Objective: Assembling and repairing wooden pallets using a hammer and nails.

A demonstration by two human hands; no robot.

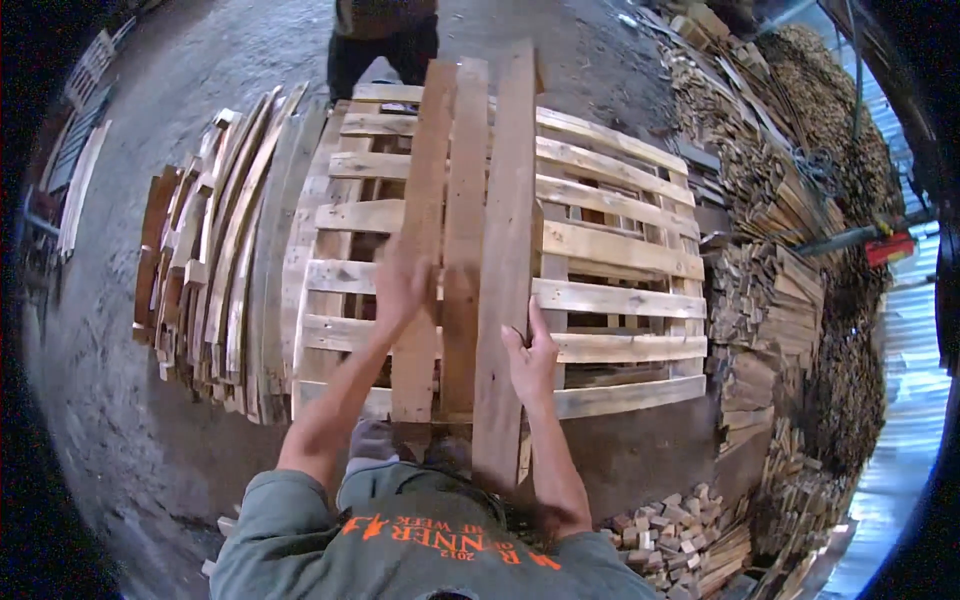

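Three long brown boards lie lengthwise over a slatted wooden pallet (620, 298). My right hand (532, 362) grips the right edge of the rightmost board (508, 220), with the thumb on its top face. This board sits higher than its neighbours, and its near end reaches toward my body. My left hand (402, 288) is at the left board (424, 170), near the middle board (465, 190). Motion smears its fingers, so their grip cannot be made out.
Left of the pallet stands a stack of loose planks (225, 250). A person (385, 50) stands beyond the pallet's far end. Wood scraps (765, 300) are heaped along the right by a corrugated metal wall (915, 330). Small wood blocks (670, 535) lie piled at the lower right.
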